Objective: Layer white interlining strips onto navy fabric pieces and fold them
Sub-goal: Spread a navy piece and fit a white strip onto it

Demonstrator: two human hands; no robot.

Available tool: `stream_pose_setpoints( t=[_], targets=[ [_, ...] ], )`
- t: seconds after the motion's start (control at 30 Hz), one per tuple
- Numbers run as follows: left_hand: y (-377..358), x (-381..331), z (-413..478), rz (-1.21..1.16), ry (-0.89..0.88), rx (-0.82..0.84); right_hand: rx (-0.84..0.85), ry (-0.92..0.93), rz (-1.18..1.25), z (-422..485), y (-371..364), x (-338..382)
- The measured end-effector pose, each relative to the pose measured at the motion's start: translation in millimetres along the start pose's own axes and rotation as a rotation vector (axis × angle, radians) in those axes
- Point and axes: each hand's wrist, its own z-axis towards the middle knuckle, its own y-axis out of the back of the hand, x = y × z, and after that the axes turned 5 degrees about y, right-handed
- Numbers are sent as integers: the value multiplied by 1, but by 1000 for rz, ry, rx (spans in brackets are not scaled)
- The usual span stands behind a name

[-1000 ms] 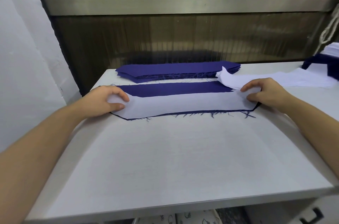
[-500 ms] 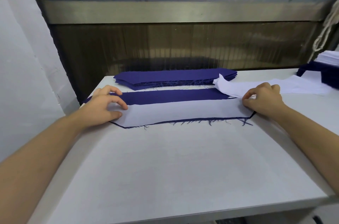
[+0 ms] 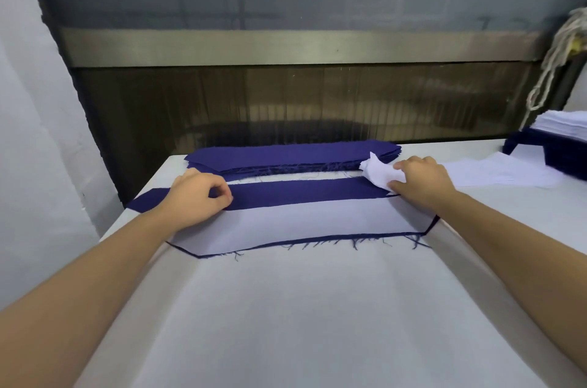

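Interlining strip (image 3: 311, 222) on navy piece (image 3: 301, 194); left hand (image 3: 197, 197) pinches navy edge.

We are seeing navy fabric piece (image 3: 301, 194) showing plain deep blue, white interlining strip (image 3: 301, 222) covering its 6 o'clock half in plain white. At 12 o'clock, navy stack (image 3: 286, 156) matching. Under both, table (image 3: 286, 308) reading pale grey-white. At 3 o'clock, white stack (image 3: 562, 124) sitting; behind, brown ribbed panel (image 3: 301, 102) running.
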Motion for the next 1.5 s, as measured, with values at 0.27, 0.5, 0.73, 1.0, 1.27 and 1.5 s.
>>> stream_pose_setpoints(
  t=[0.27, 0.5, 0.73, 1.0, 1.27, 1.5],
  targets=[
    [-28, -36, 37, -108, -4, -44, 30, 56, -4, 12, -1, 11],
    [-42, -80, 59, -164, -105, -33, 21, 70, 83, 14, -6, 13],
    [-60, -126, 73, -248, -148, 46, -84, 153, 21, 10, -6, 22],
    [-76, -165, 75, -356, -167, 141, -85, -19, 205, 8, 5, 26],
    [-77, -192, 78, -380, -286, 63, -274, -81, 558, 12, -4, 16],
    [-70, -210, 82, -456, -184, 190, -370, -49, 430, 9, -5, 24]
  ],
)
